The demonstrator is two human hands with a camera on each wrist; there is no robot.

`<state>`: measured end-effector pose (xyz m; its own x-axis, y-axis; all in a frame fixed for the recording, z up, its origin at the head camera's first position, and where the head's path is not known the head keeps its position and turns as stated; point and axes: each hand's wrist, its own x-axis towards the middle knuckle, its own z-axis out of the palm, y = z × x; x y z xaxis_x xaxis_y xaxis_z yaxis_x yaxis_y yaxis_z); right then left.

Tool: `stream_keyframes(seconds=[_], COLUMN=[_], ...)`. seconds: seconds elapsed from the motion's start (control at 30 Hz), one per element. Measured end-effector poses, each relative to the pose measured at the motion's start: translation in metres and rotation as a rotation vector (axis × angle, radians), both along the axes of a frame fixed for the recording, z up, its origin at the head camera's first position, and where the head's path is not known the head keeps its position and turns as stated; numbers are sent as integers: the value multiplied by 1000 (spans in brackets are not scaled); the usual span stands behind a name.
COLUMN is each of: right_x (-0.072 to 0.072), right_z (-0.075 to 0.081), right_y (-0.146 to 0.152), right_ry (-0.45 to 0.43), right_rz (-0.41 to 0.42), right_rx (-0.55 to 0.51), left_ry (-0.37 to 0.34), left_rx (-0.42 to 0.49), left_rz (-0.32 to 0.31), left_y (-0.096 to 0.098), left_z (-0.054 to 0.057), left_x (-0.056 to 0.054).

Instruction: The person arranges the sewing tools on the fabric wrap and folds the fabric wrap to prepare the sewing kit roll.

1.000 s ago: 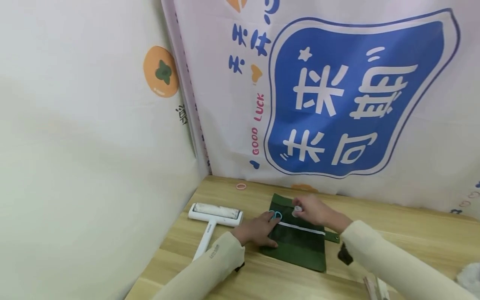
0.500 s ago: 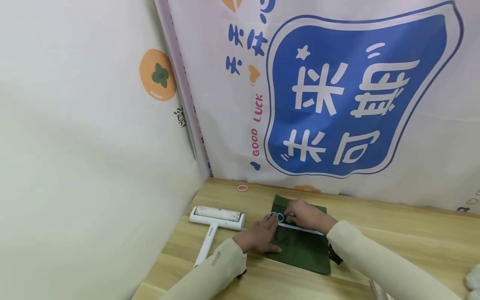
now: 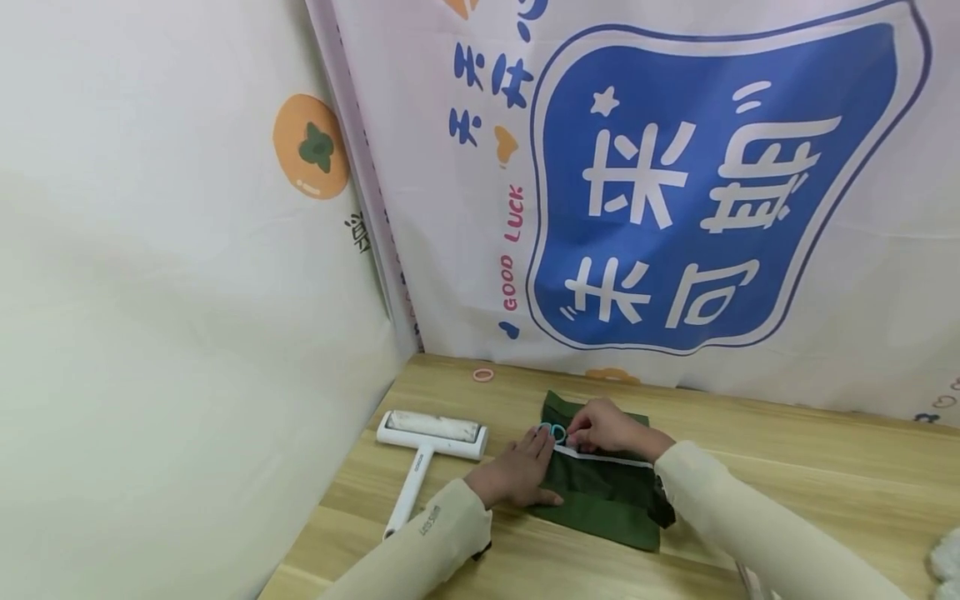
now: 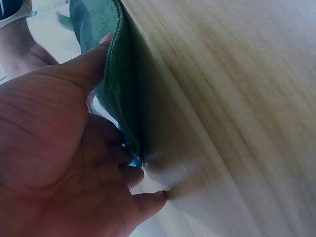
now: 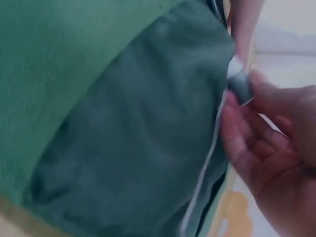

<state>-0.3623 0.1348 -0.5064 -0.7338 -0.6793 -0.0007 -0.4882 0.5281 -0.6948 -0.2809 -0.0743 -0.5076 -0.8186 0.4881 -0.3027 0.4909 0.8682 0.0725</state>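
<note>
A dark green cloth pouch (image 3: 592, 521) lies unfolded on the wooden table, with a white-edged pocket (image 3: 611, 459) across it. My left hand (image 3: 516, 473) rests on its left side, fingers stretched out over the blue scissor handles (image 3: 558, 432) that stick out of the pocket. Just right of the handles, my right hand (image 3: 609, 429) pinches a small grey-and-white spool (image 5: 240, 85) between thumb and fingers. In the right wrist view the spool is at the white pocket edge, partly hidden by the fingers. The scissor blades are hidden.
A white lint roller (image 3: 431, 433) lies to the left of the pouch. A pink ring (image 3: 483, 375) is near the back wall. White fluffy material (image 3: 947, 554) shows at the right edge, and a pale thing (image 3: 752, 582) lies partly under the right sleeve.
My right hand has brought the spool down and left to the pocket's edge, beside the scissor handles. The pocket edge is now pulled slightly out of line. My left hand stays on the pouch.
</note>
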Motion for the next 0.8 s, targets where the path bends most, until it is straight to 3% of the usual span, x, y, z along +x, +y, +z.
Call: stream_keyframes(seconds=[0.13, 0.37, 0.53, 0.8], right_x=[1, 3, 2, 4], right_z=[-5, -8, -10, -10], right_y=[-1, -10, -8, -8], right_ry=[-103, -155, -182, -188], right_rz=[-122, -233, -261, -228], right_rx=[-28, -3, 16, 18], left_ry=[6, 16, 27, 35], left_rx=[-7, -7, -5, -3], left_rz=[-4, -8, -23, -23], left_y=[-1, -4, -2, -4], left_z=[1, 2, 1, 3], left_x=[1, 2, 2, 1])
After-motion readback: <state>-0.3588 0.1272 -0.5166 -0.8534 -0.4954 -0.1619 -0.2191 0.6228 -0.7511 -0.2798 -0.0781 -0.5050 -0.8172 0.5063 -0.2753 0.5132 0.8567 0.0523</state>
